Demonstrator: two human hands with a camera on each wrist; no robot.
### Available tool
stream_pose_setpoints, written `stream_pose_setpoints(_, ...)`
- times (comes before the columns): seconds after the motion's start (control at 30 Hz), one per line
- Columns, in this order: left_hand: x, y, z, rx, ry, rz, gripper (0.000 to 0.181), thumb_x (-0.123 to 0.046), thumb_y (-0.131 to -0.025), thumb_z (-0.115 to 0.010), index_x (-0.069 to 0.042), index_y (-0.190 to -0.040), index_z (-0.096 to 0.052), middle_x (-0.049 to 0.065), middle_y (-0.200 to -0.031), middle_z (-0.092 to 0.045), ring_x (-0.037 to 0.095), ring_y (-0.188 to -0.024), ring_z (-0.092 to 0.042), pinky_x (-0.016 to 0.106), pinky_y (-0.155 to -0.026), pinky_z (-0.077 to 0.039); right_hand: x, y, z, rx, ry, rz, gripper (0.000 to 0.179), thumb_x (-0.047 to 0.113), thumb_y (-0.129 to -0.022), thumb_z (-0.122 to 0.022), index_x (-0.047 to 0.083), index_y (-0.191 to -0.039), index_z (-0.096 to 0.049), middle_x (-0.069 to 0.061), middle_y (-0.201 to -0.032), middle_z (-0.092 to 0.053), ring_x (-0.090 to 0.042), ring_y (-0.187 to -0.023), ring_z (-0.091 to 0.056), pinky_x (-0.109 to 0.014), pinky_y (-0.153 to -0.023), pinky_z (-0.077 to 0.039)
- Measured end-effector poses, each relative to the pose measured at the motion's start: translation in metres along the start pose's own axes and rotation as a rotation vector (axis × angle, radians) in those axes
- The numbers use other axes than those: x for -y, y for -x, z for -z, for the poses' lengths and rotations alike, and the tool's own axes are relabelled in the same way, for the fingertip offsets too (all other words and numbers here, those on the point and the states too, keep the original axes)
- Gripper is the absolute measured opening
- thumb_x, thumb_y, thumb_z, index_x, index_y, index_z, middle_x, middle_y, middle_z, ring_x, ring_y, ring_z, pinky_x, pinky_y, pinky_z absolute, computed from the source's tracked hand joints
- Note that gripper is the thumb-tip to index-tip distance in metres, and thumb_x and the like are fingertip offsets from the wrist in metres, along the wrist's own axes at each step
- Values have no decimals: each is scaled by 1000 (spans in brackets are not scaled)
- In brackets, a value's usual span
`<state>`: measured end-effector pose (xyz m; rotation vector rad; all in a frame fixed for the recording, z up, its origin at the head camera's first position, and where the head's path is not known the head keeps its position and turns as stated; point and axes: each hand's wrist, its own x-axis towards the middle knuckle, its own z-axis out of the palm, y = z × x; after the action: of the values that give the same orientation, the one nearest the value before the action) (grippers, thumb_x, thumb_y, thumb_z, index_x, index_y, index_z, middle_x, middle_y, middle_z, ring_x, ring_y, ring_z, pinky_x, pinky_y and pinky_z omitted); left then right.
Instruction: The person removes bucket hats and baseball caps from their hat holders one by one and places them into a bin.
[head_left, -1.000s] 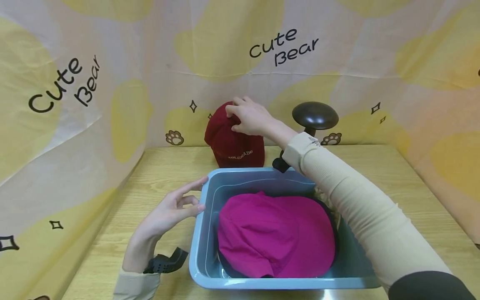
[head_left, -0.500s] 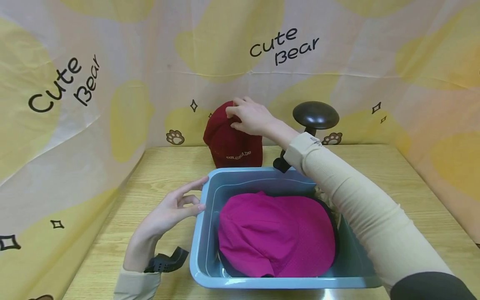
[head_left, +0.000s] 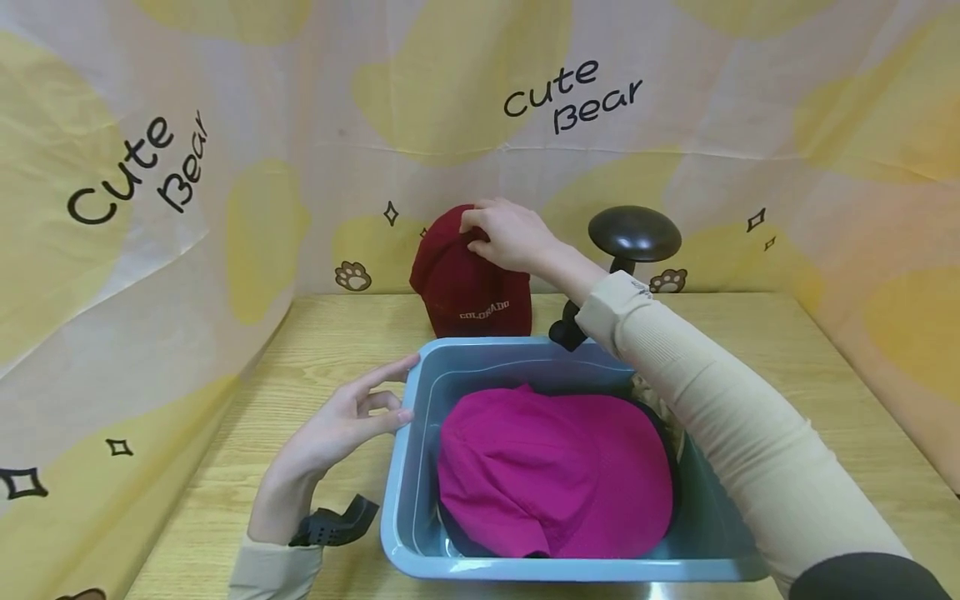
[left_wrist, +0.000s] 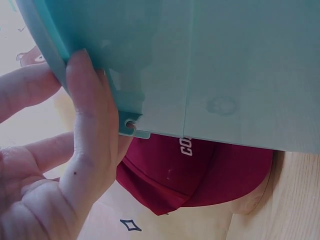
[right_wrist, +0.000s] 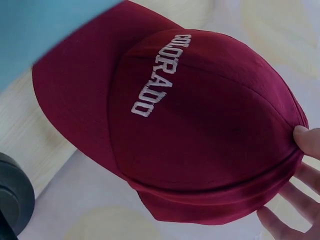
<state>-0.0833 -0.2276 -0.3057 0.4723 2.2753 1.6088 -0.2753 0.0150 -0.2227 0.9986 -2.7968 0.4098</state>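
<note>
A dark red cap with white COLORADO lettering is upright behind the blue basin, whose wall hides its brim in the head view. My right hand pinches the crown's top, thumb and fingers on the cloth in the right wrist view. At the basin's left rim, my left hand holds on; the left wrist view shows the rim between its fingers. Inside the basin lies a magenta cap, with a dark edge under it and a beige textured item beside it, mostly hidden by the right sleeve.
A black dome on a stem stands behind my right forearm. Patterned cloth hangs behind and at both sides of the wooden table. A black wrist mount projects from my left wrist towards the basin.
My right hand's fingers have drawn closer together on the red cap's crown. The cap shifts only slightly; the left hand, the basin and its contents stay in place.
</note>
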Motion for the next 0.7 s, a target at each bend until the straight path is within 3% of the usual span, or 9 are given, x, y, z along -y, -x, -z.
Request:
stream_pose_setpoints(0.17, 2, -1, 0, 0, -9, -7, 63, -14, -93, -62, -17, -149, -36, 13, -122, -51, 10, -86, -64, 30, -87, -48, 0, 2, 2, -57, -25, -17, 27, 17, -94, -59, 13, -119, -66, -6, -122, -63, -25, -114, -57, -41, -99, -47)
stream_pose_setpoints(0.4, 2, -2, 1, -2, -18, 1, 63, -15, -92, -63, -18, -149, -36, 13, -112, -56, 11, -85, -65, 31, -87, -47, -1, 2, 3, -108, -34, -47, 28, 16, -94, -60, 13, -120, -67, -6, -122, -65, -26, -115, -59, -43, -96, -47)
stream_pose_setpoints(0.7, 4, -3, 1, -2, -13, -1, 63, -15, -92, -63, -18, -149, -36, 15, -126, -48, 11, -85, -64, 31, -86, -48, -2, 0, 9, -147, -83, -108, 28, 16, -94, -60, 15, -120, -68, -6, -122, -68, -25, -110, -62, -42, -91, -50)
